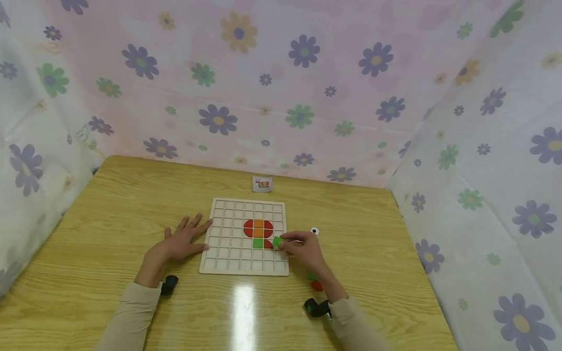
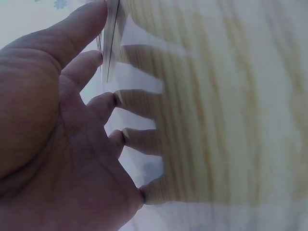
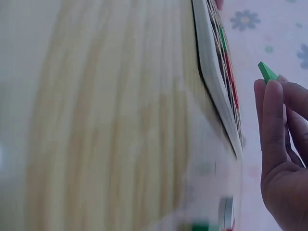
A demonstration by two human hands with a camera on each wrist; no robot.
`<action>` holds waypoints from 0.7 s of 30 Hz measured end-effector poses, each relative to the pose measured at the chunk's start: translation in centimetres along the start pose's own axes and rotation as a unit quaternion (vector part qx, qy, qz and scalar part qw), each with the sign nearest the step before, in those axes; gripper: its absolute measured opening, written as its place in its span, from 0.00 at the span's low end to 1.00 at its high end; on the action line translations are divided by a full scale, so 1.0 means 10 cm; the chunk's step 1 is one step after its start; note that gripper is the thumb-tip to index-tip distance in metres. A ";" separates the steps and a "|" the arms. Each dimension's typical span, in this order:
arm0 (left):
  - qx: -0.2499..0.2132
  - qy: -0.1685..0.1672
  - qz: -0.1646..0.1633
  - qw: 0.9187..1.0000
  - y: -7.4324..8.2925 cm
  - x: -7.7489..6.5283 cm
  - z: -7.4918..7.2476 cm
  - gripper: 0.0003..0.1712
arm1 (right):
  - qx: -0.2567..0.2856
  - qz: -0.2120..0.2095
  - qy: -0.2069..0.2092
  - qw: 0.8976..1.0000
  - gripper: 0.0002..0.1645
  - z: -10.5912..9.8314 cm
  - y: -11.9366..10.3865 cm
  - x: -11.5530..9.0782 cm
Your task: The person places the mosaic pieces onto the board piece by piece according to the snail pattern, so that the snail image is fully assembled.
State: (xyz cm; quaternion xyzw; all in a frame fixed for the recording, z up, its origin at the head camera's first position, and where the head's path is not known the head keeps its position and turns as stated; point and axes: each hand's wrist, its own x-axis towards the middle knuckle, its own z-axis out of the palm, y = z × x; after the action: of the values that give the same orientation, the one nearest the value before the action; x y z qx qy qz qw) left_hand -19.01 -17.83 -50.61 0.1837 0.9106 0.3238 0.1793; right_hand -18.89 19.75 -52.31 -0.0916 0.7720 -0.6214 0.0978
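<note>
A pale wooden grid board [image 1: 218, 264] lies on the table. Set in its cells are orange tiles [image 1: 258, 228], red rounded tiles [image 1: 248, 228] to either side, a green square [image 1: 257, 243] and a red piece [image 1: 268, 244] below. My right hand [image 1: 306, 250] pinches a green tile [image 1: 277, 242] between thumb and fingertips over the board's right side; in the right wrist view the green tile [image 3: 267, 72] stands up from the fingertips. Fingers spread, my left hand [image 1: 180, 241] rests by the board's left edge, thumb and index finger touching it.
Behind the board lies a small picture card [image 1: 262, 184]. To the right is a white eye disc [image 1: 314, 231]; a green piece [image 1: 312, 276] and a red piece [image 1: 316, 286] lie partly hidden by the right forearm. Flowered cloth [image 1: 275, 91] walls off the back and sides.
</note>
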 end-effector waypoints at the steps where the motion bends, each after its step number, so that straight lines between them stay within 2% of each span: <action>1: 0.000 0.000 0.000 1.000 0.00 0.00 0.00 0.42 | -0.003 -0.005 -0.004 1.000 0.15 0.04 0.00 0.01; 5: 0.000 0.001 0.001 1.000 0.01 -0.01 -0.01 0.42 | -0.024 -0.009 -0.015 1.000 0.13 0.19 0.00 0.07; 11: 0.007 0.003 0.001 1.000 0.01 0.00 -0.01 0.42 | -0.079 -0.028 -0.006 0.996 0.07 0.38 -0.09 0.10; 16: -0.001 0.000 0.000 1.000 0.00 0.01 0.00 0.42 | -0.110 -0.044 -0.013 0.993 0.06 0.48 -0.10 0.16; 21: -0.010 -0.002 -0.001 1.000 -0.01 -0.01 0.00 0.42 | -0.133 -0.039 -0.018 0.990 0.05 0.56 -0.13 0.21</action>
State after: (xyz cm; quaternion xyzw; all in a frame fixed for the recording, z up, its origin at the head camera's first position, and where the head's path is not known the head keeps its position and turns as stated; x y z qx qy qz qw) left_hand -18.99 -17.91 -50.61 0.1815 0.9074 0.3320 0.1830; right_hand -19.43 13.68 -52.28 -0.1448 0.8419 -0.5145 0.0741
